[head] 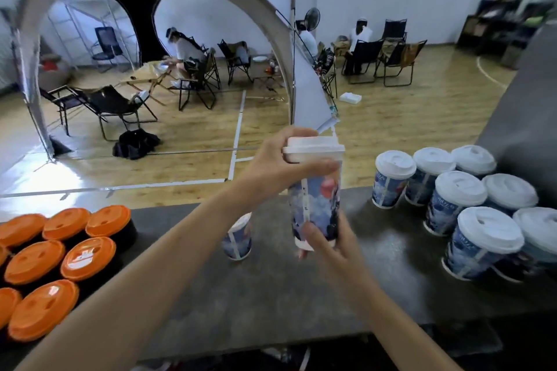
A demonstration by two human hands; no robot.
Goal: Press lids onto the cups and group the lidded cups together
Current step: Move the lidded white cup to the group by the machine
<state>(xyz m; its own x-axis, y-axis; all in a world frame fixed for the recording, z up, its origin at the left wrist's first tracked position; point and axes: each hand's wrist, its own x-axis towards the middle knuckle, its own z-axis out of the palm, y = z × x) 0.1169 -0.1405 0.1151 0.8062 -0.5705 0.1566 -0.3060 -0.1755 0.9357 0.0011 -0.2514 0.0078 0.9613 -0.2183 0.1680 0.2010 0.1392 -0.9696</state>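
cup (315, 202): held up over the table (271, 295) | left hand (277, 166): curled round the white lid (313, 149) on top | right hand (328, 238): grips the cup's bottom | feel: likely light, soft paper (squashes easily), so hold low, press lid rim

No text, brand or number is legible. The lidded cups (443, 208) at the right of the tabletop carry white lettering on a blue printed wall, too blurred to read. One orange lid (88, 257) at the left bears a white mark, likewise unreadable.
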